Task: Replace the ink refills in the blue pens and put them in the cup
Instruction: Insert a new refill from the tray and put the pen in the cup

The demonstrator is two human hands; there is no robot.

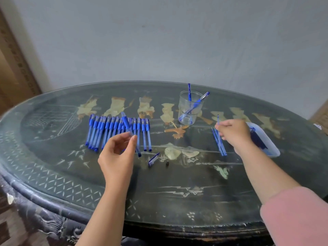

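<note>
Left hand [117,157]: thumb and forefinger pinch a blue pen barrel [127,123] (tilted, upper end toward 11 o'clock), other fingers loosely curled, over the row of pens [113,132] at 10 o'clock on the table [177,183]. Right hand [232,134]: fingers bunched, pinching one thin refill [218,119] — spare refills [219,144] lie just beside, at 7 o'clock. Cup [184,119], 1 o'clock, holds two pens [189,94]. Loose cap [153,159], small dark tip [167,163] — table centre. White tray [271,148], 3 o'clock.

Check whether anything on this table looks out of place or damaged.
A loose cap and a small dark tip lie apart in front of the pen row, likely off the pen in the left hand. The table rim looks chipped at left.
</note>
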